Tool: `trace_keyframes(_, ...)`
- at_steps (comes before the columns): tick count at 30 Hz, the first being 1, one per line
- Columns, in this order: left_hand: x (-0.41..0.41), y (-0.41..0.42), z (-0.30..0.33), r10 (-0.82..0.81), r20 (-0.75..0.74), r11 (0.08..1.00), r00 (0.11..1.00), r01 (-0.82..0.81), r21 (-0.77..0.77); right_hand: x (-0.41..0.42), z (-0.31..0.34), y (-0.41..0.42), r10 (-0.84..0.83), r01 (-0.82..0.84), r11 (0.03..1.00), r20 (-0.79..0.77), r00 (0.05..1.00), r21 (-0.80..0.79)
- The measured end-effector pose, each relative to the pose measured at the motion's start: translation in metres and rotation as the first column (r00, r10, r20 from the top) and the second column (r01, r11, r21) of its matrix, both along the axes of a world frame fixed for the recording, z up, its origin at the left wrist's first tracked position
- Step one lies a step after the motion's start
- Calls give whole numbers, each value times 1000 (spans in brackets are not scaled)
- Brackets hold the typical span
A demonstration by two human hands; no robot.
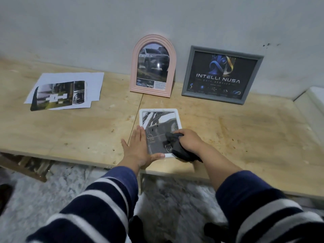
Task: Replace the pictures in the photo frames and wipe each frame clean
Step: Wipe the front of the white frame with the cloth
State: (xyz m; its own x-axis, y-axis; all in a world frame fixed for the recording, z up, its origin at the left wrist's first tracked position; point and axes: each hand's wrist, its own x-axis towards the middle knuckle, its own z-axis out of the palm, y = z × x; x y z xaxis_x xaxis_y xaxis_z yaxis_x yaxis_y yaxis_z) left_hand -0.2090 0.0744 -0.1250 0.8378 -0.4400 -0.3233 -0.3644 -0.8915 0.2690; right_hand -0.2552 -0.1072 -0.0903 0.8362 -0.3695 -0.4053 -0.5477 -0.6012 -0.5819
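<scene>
A small white frame (158,111) with a grey picture lies flat near the front edge of the wooden table (78,130). My left hand (137,148) lies flat with straight fingers along the frame's left edge, its thumb at the lower border. My right hand (188,141) grips a dark cloth (178,149) pressed on the lower right part of the glass. A pink arched frame (135,67) with a car picture and a grey rectangular frame (188,74) with a logo poster lean against the wall behind.
Loose printed pictures on white sheets (66,90) lie at the table's left. A white wall (105,32) rises behind the table, and a white ledge (313,97) sits at the far right. Below the table's front edge is a speckled floor (52,190).
</scene>
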Motion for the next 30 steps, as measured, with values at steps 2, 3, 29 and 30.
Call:
trace_keyframes(2, -3, -3, 2, -51, 73, 995, 996, 57, -85, -4, 3, -1, -245, 228, 958, 85, 966, 171)
trace_keyframes(3, -6, -6, 7, -40, 114, 982, 993, 60, -179, -6, 6, 0, -351, 315, 912, 102, 931, 263)
trace_keyframes(29, -18, -13, 14, 14, 283, 922, 959, 98, -375, 15, 15, -6, -575, 536, 817, 237, 783, 212)
trace_keyframes(30, -16, -6, 7, 6, 253, 947, 967, 76, -312, 21, 15, -9, -554, 523, 832, 233, 799, 185)
